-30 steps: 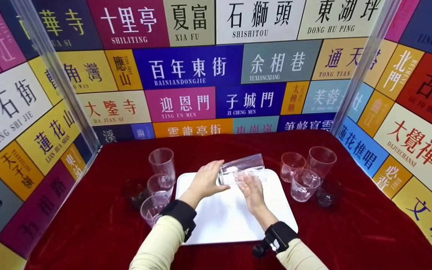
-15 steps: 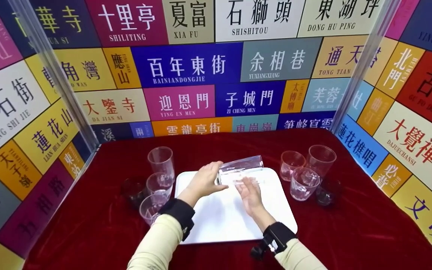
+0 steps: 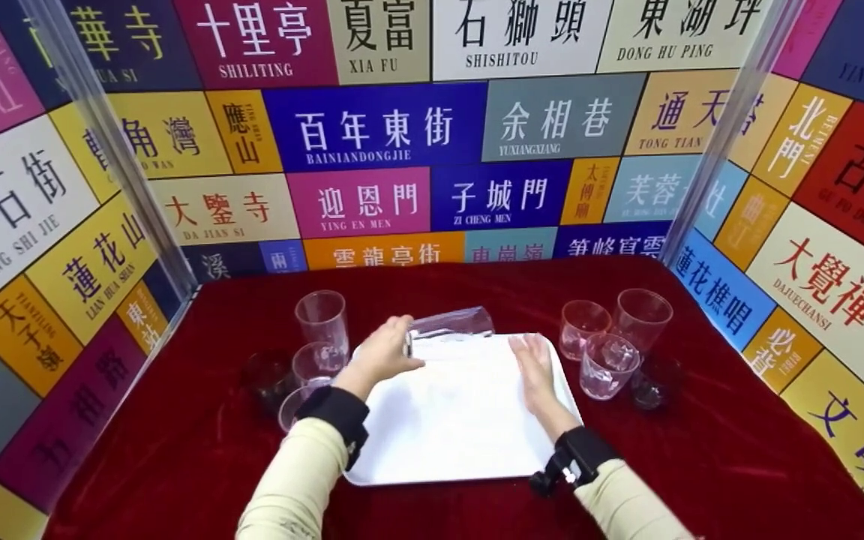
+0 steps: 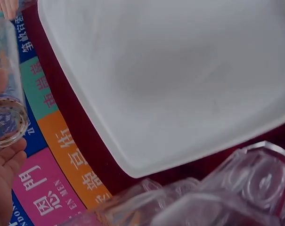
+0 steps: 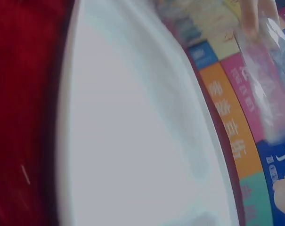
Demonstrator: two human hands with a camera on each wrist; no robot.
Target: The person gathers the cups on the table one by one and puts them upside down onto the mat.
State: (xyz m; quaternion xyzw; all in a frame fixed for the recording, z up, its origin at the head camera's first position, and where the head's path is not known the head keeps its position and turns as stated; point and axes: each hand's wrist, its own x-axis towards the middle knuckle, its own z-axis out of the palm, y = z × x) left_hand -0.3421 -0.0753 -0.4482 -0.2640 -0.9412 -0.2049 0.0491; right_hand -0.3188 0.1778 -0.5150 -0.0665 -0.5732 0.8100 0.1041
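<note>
Head view is showing the left hand (image 3: pixel 381 354) curling its grip round the rim end of a clear glass (image 3: pixel 451 324) that is lying sideways in the air, just above the 12 o'clock edge of the white tray (image 3: pixel 447 420). A second ago both hands were cradling that glass over the tray's middle; now the right hand (image 3: pixel 537 371) is letting go and is lying flat, fingers spread, on the tray towards 2 o'clock, apart from the glass. The glass itself is drifting to the left, towards 11 o'clock, carried by the left hand alone. Judging by this, the handling of the glass is passing wholly to the left hand, with the right one steadying the tray. Left wrist view is showing the glass's thick base beside the palm and the tray's corner beneath. More glasses are standing on the red tabletop (image 3: pixel 702 465): a cluster (image 3: pixel 317 352) at 9 o'clock of the tray and another group (image 3: pixel 612 341) at 3 o'clock. Colourful sign-covered walls (image 3: pixel 372 127) are enclosing the scene.
</note>
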